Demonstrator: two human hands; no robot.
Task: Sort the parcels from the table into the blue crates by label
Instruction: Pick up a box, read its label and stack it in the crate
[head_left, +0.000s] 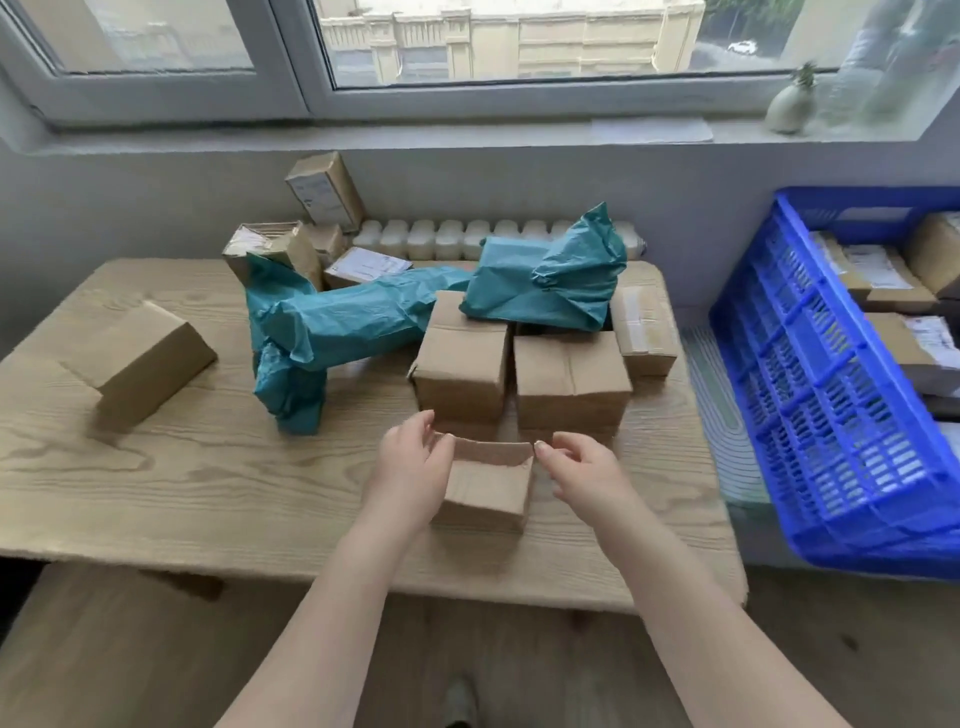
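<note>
A pale, wood-grained rectangular table (156, 483) stands against a grey-white wall (519, 182) below a wide white-framed window (311, 78) — daylight comes through it. On the grey sill (467, 136) sits a small pale vase (790, 106) (holding a green sprig). Wooden plank floor (597, 675) lies below.

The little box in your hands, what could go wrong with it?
The small box shows no label from here, so it may land in the wrong crate. The left hand and right hand pinch only its top corners, so it might slip. The green parcel perched on two boxes could slide off if bumped.
</note>
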